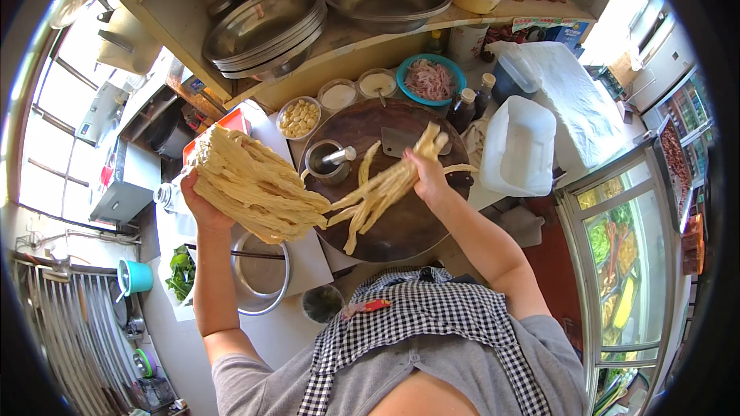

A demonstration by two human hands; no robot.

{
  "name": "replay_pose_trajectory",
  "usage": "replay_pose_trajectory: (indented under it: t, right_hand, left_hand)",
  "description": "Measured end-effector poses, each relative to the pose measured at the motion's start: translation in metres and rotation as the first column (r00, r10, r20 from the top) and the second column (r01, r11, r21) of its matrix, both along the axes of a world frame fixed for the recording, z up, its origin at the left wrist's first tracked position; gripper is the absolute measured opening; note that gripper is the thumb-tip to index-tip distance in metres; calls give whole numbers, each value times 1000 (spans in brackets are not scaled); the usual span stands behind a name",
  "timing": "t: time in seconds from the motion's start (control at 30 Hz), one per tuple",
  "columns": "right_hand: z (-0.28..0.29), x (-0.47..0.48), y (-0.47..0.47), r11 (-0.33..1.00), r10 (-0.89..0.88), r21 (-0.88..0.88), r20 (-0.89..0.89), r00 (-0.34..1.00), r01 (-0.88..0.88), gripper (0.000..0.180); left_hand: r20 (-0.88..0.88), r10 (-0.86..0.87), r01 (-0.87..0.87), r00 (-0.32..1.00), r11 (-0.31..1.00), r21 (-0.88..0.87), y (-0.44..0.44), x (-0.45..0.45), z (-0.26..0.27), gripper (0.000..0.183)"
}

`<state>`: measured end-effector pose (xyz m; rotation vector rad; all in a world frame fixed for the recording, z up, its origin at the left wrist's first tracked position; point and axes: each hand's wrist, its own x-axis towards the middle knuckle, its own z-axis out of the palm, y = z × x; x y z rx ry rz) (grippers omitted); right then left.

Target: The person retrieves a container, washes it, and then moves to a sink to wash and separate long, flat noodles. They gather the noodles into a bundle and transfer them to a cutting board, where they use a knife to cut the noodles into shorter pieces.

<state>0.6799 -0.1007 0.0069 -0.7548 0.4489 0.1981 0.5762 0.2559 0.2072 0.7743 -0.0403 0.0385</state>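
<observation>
My left hand (203,203) grips a thick bundle of yellowish dried bean curd sticks (254,182), held up left of a round wooden chopping board (399,231). Several loose bean curd sticks (378,188) are in my right hand (429,178), their ends sticking out on both sides above the board. Partly hidden behind that hand, a cleaver (395,141) lies on the board. A metal mortar (324,172) with a pestle (340,156) stands at the board's left side. One separate stick (368,164) appears between the mortar and the cleaver.
Behind the board stand a bowl of garlic cloves (299,118), two bowls of white contents, a turquoise basin (459,69) and dark bottles (462,110). A white plastic container (514,156) is to the right. A metal pot (261,300) sits lower left; stacked steel basins (260,29) fill the shelf.
</observation>
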Motion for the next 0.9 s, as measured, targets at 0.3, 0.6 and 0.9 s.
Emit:
replay_pose_trajectory:
  t: [0.3,0.6,0.9]
  right_hand:
    - [4,-44,-39,794,296,-587,141,945,-161,27]
    - [8,-64,-48,-312,944,-769,-186,271,559,81]
    - [-19,68,82,262,756,-957,283,591,123,44]
  left_hand:
    - [-37,10,-11,999,1000,-24,1,2,-16,57]
    - [-115,97,-95,989,995,26,-7,1,-17,71]
    - [-116,121,-116,986,992,49,-7,-5,-12,71]
